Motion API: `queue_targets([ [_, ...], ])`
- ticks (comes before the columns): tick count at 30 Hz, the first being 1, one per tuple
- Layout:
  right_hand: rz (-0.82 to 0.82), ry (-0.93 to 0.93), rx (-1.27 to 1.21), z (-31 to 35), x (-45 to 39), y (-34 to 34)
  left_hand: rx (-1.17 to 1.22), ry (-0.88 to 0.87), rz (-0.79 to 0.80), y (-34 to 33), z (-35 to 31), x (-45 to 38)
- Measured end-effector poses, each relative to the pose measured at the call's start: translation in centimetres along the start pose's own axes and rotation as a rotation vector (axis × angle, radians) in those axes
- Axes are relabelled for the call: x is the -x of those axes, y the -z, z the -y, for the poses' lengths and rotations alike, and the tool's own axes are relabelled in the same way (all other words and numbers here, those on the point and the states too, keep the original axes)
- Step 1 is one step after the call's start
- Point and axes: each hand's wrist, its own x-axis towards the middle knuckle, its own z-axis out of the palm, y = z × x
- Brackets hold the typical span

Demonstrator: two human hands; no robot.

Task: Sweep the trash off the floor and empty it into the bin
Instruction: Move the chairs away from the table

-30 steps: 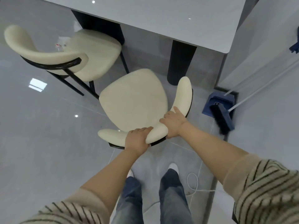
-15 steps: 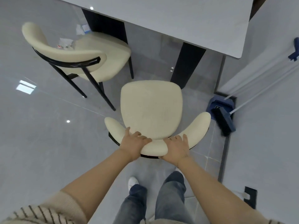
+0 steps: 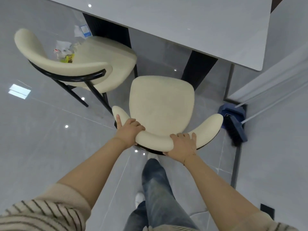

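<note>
Right now both hands grip the cream chair (image 3: 161, 105) by its curved backrest: left hand (image 3: 129, 131) curled over it, right hand (image 3: 183, 145) wrapped likewise. Trash (image 3: 64, 51) lies on the floor behind the second chair (image 3: 93, 64); broom (image 3: 235, 130) and dustpan (image 3: 230, 112) lean by the wall.

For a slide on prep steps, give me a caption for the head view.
Both hands, left and right, grip a cream chair's backrest near the table; trash lies beyond, broom unused.
</note>
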Motion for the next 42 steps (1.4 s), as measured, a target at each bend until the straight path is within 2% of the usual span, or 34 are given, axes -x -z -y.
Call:
queue_targets([
  [5, -0.026, -0.015, -0.048, 1.0, -6.1, 3.6, -0.031, -0.013, 0.015, 4.6, 3.1, -6.2],
  [16, -0.128, 0.001, -0.05, 3.0, -14.3, 7.4, -0.057, -0.055, 0.009, 10.3, 8.3, -13.8],
  [24, -0.064, 0.002, -0.047, 4.1, -16.2, 8.9, -0.079, -0.093, -0.017, 11.4, 10.0, -15.3],
  [27, -0.014, -0.049, -0.013, 4.1, -15.9, 9.4, -0.021, -0.085, -0.095, 11.6, 10.4, -14.3],
  [29, -0.009, -0.069, -0.001, 5.2, -15.6, 9.7, -0.027, -0.04, -0.23, 12.3, 12.4, -13.0],
  [31, -0.029, 0.025, -0.045, 8.3, -15.4, 9.8, -0.041, 0.087, -0.334, 13.1, 16.4, -12.0],
  [33, -0.058, 0.107, -0.1, 12.3, -16.1, 10.0, 0.004, 0.255, -0.314, 13.3, 20.9, -11.4],
  [35, -0.092, 0.057, -0.16, 15.4, -17.9, 10.6, -0.038, 0.315, -0.243, 12.7, 24.3, -11.5],
  [38, -0.141, -0.042, -0.196, 17.1, -19.8, 11.0, -0.105, 0.286, -0.311, 11.3, 25.7, -12.8],
  [42, -0.291, -0.032, -0.171, 17.2, -20.1, 9.9, -0.037, 0.414, -0.462, 10.4, 24.8, -14.6],
])
